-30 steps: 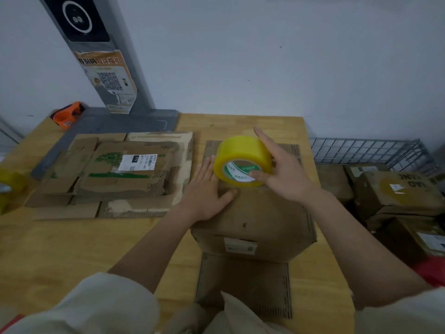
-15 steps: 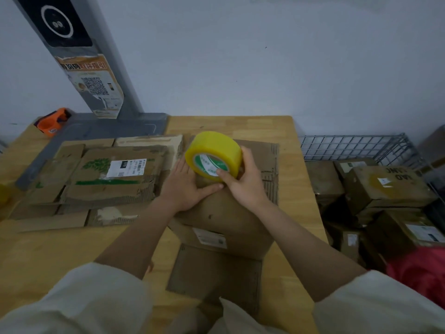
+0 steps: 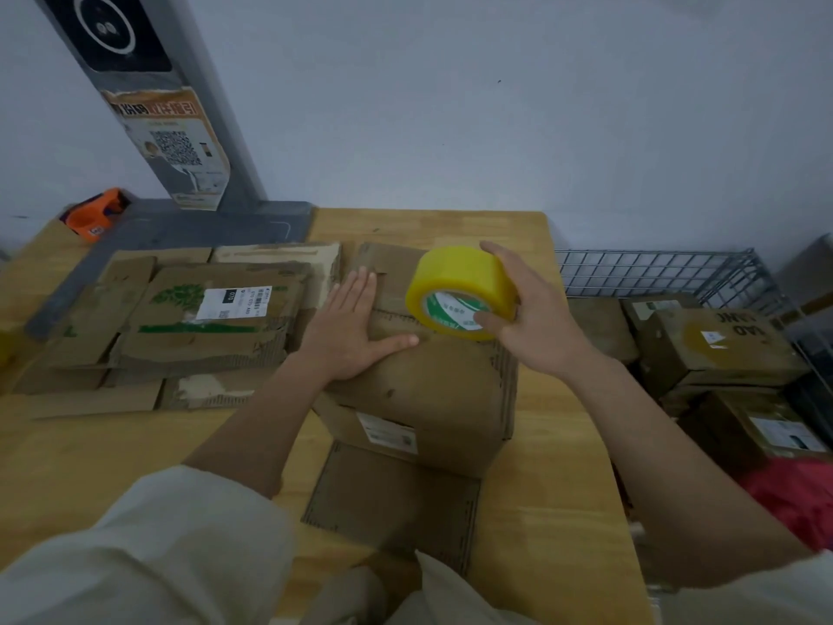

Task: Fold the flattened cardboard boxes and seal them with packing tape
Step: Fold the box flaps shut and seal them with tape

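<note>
- A brown corrugated cardboard box (image 3: pixel 432 394), folded up, is seen on the wooden table (image 3: pixel 90 457) under both hands; its surface is matte and scuffed, with ragged perforated edges and a white label on the near side.
- The left hand (image 3: pixel 349 329) is laid flat on the box top, fingers straight and together, thumb spread toward the right hand; nothing is gripped by it.
- A roll of yellow packing tape (image 3: pixel 459 290), glossy, cylindrical, with a green-and-white printed core, is gripped by the right hand (image 3: pixel 532 322): thumb against the core face, fingers curled over the outer rim. The roll rests on edge on the box top, just beside the left thumb.
- A flat cardboard flap (image 3: pixel 392 502) is noted on the table between the forearms, nearer the body than the hands.
- Flattened cardboard boxes (image 3: pixel 194 327), worn and torn, are stacked to the left of the left hand.
- A wire basket (image 3: pixel 653 272) with sealed boxes below it lies to the right of the right hand.
- Compared with 0.5 s ago: the roll and right hand are found shifted rightward along the box top, away from the left hand, whose placement is unchanged.
</note>
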